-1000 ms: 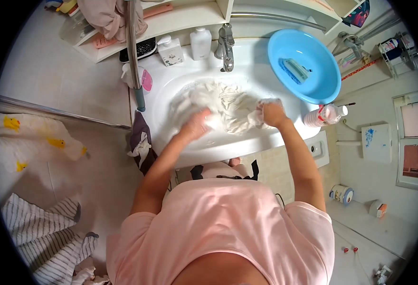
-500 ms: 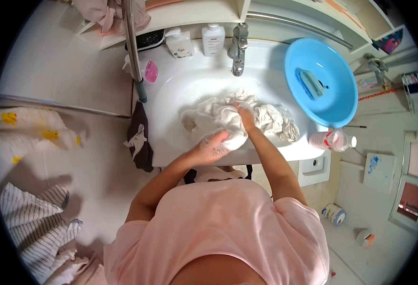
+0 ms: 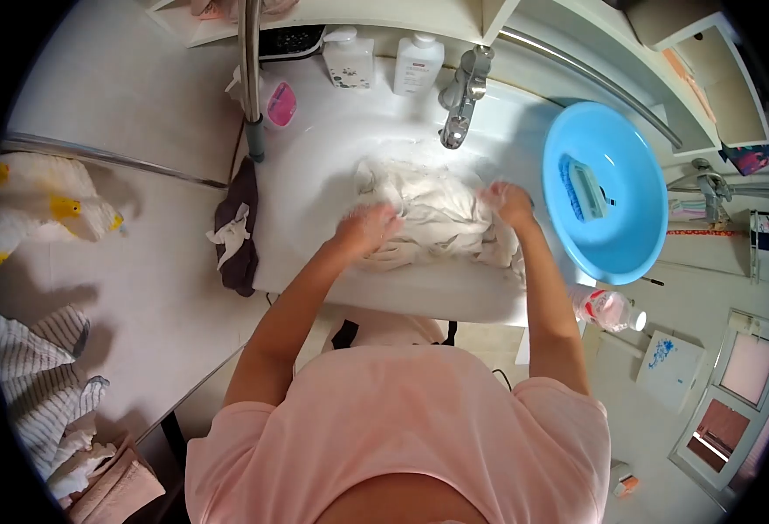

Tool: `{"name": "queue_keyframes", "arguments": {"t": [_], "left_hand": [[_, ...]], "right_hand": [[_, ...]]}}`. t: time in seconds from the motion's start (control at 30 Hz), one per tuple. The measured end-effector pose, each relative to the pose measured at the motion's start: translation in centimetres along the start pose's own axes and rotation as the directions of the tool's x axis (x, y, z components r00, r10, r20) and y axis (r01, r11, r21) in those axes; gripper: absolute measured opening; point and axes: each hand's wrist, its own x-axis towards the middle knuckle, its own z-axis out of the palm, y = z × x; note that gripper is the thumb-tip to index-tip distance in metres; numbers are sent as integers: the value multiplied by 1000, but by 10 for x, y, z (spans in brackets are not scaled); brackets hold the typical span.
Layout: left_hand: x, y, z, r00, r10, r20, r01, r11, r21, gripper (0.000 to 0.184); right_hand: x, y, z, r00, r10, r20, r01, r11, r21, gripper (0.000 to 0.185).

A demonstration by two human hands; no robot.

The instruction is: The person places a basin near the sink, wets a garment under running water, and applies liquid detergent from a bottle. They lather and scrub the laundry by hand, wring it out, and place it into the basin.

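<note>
A wet white cloth point(image 3: 441, 214), wrinkled and bunched, lies in the white sink point(image 3: 301, 188); its exact kind does not show. At its left side is my left hand point(image 3: 369, 229), slightly blurred, with fingers curled onto the fabric. My right hand point(image 3: 510, 203) is closed at the cloth's upper right edge, its fingertips blurred. The cloth spreads between both hands below the metal faucet point(image 3: 466, 96). Some folds at the lower right are partly hidden behind my right forearm.
Right of the sink is a blue basin point(image 3: 633, 240) holding a scrub brush point(image 3: 587, 188). A clear plastic bottle point(image 3: 607, 308) lies below it. Two white bottles, a pump bottle point(image 3: 349, 61) and a capped bottle point(image 3: 418, 65), stand behind. A dark cloth point(image 3: 240, 231) hangs at the left edge.
My hands have moved apart, the left one up and leftward, the right one to the right. The bunched cloth is now flatter and more spread out. The camera view has shifted.
</note>
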Motion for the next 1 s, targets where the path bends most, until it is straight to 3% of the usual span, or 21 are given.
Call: {"name": "queue_keyframes", "arguments": {"t": [0.03, 0.07, 0.1, 0.13, 0.2, 0.23, 0.27, 0.3, 0.4, 0.5, 0.6, 0.67, 0.7, 0.8, 0.83, 0.87, 0.9, 0.93, 0.97, 1.0], "left_hand": [[14, -6, 0, 968, 123, -220, -124, 992, 10, 67], [29, -12, 4, 871, 241, -428, -245, 968, 48, 70], [43, -20, 14, 886, 218, -409, -172, 974, 147, 73], [57, -30, 31, 900, 190, -392, -98, 965, 242, 75], [52, -17, 36, 947, 90, -309, 13, 948, 318, 69], [64, -35, 58, 879, 92, -468, 25, 971, 238, 71], [77, -52, 80, 784, 91, -614, 9, 987, 157, 73], [85, -62, 88, 802, 99, -590, 13, 983, 182, 72], [97, -76, 97, 869, 119, -481, 0, 971, 240, 68], [114, -88, 96, 936, 115, -334, -11, 955, 296, 65], [132, -95, 94, 980, 75, -186, -9, 943, 332, 61], [140, -93, 95, 997, 37, -69, -11, 939, 345, 59], [142, -91, 92, 999, 28, -19, -19, 937, 349, 58], [138, -83, 81, 995, 12, 96, -46, 934, 355, 54], [132, -81, 75, 993, 23, 114, -61, 937, 343, 53], [126, -82, 69, 991, 38, 129, -79, 942, 325, 52], [121, -85, 62, 990, 65, 127, -100, 949, 299, 51], [111, -88, 52, 992, 123, -14, -116, 961, 251, 50], [95, -87, 41, 974, 158, -161, -127, 974, 187, 49], [55, -68, 20, 907, 154, -392, -135, 988, 74, 49]], "right_hand": [[20, 5, 18, 962, -112, -251, 98, 993, -71, 71], [49, 15, 50, 848, -230, -478, 172, 971, -164, 75], [68, 16, 71, 668, -344, -661, 215, 938, -270, 79], [64, -3, 77, 929, -143, -341, 146, 989, -15, 104], [41, -57, 83, 999, -25, -44, 21, 996, -89, 103], [22, -72, 93, 972, -124, -199, 130, 991, 14, 94], [7, -77, 114, 896, -283, -343, 276, 959, -69, 86], [-8, -82, 135, 774, -426, -469, 381, 904, -194, 78], [-28, -81, 170, 687, -599, -412, 449, 795, -407, 64], [9, -81, 168, 932, -361, -6, 346, 896, -277, 47], [45, -80, 162, 857, -446, -259, 353, 874, -335, 31], [88, -98, 136, 955, -270, 127, 298, 844, -447, 29], [101, -106, 127, 941, -152, 301, 292, 815, -500, 29], [128, -73, 165, 930, -367, 10, 342, 855, -391, 22], [188, -41, 220, 940, -279, 196, 328, 897, -296, 26], [173, -47, 201, 937, -278, 209, 334, 888, -316, 28], [146, -62, 162, 934, -280, 221, 342, 877, -336, 29], [127, -70, 137, 930, -283, 236, 353, 864, -357, 30], [121, -61, 136, 986, -160, 43, 166, 956, -241, 32], [114, -47, 126, 980, -196, 46, 199, 911, -362, 30]]}}
